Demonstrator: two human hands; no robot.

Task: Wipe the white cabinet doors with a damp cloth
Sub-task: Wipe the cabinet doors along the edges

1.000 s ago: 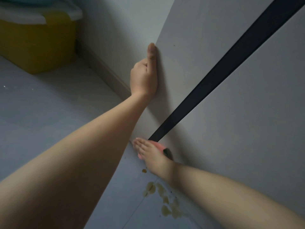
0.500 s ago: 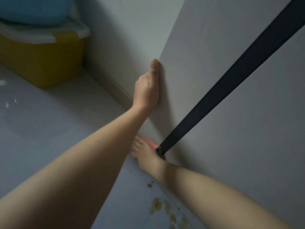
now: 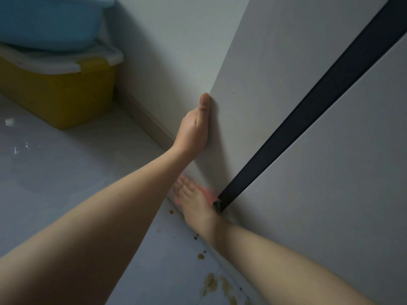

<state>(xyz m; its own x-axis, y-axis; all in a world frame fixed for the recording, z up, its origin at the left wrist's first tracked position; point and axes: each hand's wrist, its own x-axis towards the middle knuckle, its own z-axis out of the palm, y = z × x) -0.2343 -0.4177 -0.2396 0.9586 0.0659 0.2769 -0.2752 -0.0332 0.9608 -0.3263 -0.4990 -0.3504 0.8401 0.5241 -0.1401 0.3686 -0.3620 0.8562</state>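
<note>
head view, blue basin (image 3: 50,23) on yellow box (image 3: 63,95)

Right hand (image 3: 193,201) leftward (with cloth (image 3: 207,192))

Single head view, close, angled steeply down along the white cabinet doors (image 3: 275,84) toward the perhaps slightly blurred floor (image 3: 66,183).
</note>
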